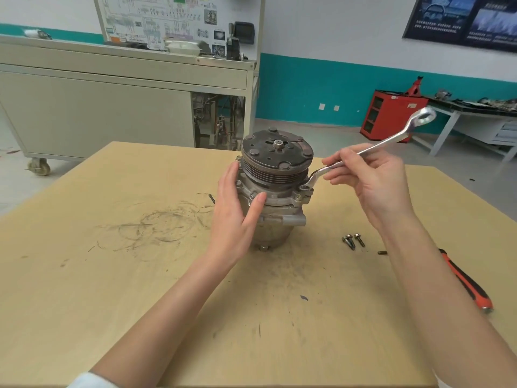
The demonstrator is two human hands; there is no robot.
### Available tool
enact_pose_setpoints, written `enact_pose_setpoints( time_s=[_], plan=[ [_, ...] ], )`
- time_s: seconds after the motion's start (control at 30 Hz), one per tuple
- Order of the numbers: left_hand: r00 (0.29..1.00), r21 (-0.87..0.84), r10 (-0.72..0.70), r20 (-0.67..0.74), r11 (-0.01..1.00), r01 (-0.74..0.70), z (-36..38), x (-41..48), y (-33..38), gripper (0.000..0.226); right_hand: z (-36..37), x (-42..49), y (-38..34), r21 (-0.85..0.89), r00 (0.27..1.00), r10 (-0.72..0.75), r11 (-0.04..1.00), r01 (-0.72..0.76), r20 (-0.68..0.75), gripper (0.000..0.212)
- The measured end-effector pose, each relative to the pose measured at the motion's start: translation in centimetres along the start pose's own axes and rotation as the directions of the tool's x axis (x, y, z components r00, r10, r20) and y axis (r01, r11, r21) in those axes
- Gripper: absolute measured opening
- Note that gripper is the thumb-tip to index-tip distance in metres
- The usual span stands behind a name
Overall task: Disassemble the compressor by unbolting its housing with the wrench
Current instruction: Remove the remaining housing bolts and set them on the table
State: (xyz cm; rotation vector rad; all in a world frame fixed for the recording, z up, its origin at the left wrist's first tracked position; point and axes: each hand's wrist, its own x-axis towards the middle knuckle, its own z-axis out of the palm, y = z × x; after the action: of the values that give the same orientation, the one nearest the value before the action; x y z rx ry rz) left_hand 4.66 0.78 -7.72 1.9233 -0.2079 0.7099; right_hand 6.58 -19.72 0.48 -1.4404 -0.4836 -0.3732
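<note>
A person is bracing the upright compressor (272, 189) on the tabletop (140, 275) with the left hand (237, 208) laid open against it, while the right hand (369, 180), fingers closed on the wrench (372, 148), is working a housing bolt (305, 187) just left of that hand; next, probably, swinging the handle to loosen it.

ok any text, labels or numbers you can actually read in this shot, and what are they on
None can be read.
Wiring diagram board: print too small.
Dark wall poster: pale lines, too blurred.
Red cabinet: white label, unreadable.
Compressor and wrench: no markings visible.
</note>
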Motion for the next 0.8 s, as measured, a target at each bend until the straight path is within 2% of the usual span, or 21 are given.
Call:
enact_pose_setpoints(
  time_s=[0.07,0.1,0.13,0.17,0.2,0.23,0.27,0.3,0.4,0.5,0.63,0.8],
  plan=[
    [1.000,0.002,-0.001,-0.004,1.000,0.001,0.1,0.0,0.0,0.072,1.7,-1.8,-1.0,-0.255,0.976,-0.201,0.951,0.175,-0.079,0.015],
    [1.000,0.001,-0.001,-0.009,1.000,0.001,0.1,-0.1,0.1,0.072,2.6,-2.8,-1.2,-0.404,0.935,-0.346,0.868,0.290,-0.073,0.015],
    [1.000,-0.002,0.002,-0.013,1.000,-0.002,0.1,-0.1,0.1,0.072,3.5,-3.7,-1.2,-0.563,0.866,-0.499,0.721,0.405,-0.015,0.018],
    [1.000,-0.006,0.005,-0.015,1.000,-0.005,0.1,-0.1,0.2,0.071,4.3,-4.7,-0.8,-0.683,0.779,-0.620,0.528,0.505,0.096,0.020],
    [1.000,-0.009,0.007,-0.014,1.000,-0.007,0.1,-0.1,0.2,0.071,4.9,-5.5,-0.3,-0.755,0.698,-0.685,0.342,0.560,0.207,0.022],
    [1.000,-0.007,0.011,-0.010,1.000,-0.011,0.1,-0.1,0.2,0.071,5.4,-6.1,0.3,-0.797,0.649,-0.707,0.204,0.568,0.281,0.023],
    [1.000,-0.002,0.015,-0.005,1.000,-0.015,0.1,0.0,0.3,0.073,5.7,-6.6,0.9,-0.823,0.624,-0.712,0.118,0.556,0.320,0.023],
    [1.000,0.003,0.018,0.000,1.000,-0.018,0.0,0.0,0.3,0.075,6.0,-6.9,1.4,-0.835,0.615,-0.714,0.077,0.545,0.336,0.024],
    [1.000,0.006,0.019,0.007,1.000,-0.019,-0.1,0.1,0.5,0.079,6.7,-7.4,2.3,-0.852,0.602,-0.724,0.038,0.521,0.336,0.023],
    [1.000,0.004,0.028,0.005,1.000,-0.028,0.0,0.1,0.4,0.071,7.6,-7.6,2.7,-0.851,0.589,-0.733,0.024,0.524,0.342,0.018],
    [1.000,-0.024,0.018,-0.016,1.000,-0.018,0.1,0.1,0.6,0.070,9.0,-7.3,3.0,-0.848,0.582,-0.748,0.048,0.529,0.320,0.032],
    [0.999,-0.029,0.028,-0.020,0.999,-0.028,0.2,0.2,0.2,0.066,8.5,-7.1,3.8,-0.849,0.560,-0.778,0.067,0.525,0.285,0.023]
  ],
)
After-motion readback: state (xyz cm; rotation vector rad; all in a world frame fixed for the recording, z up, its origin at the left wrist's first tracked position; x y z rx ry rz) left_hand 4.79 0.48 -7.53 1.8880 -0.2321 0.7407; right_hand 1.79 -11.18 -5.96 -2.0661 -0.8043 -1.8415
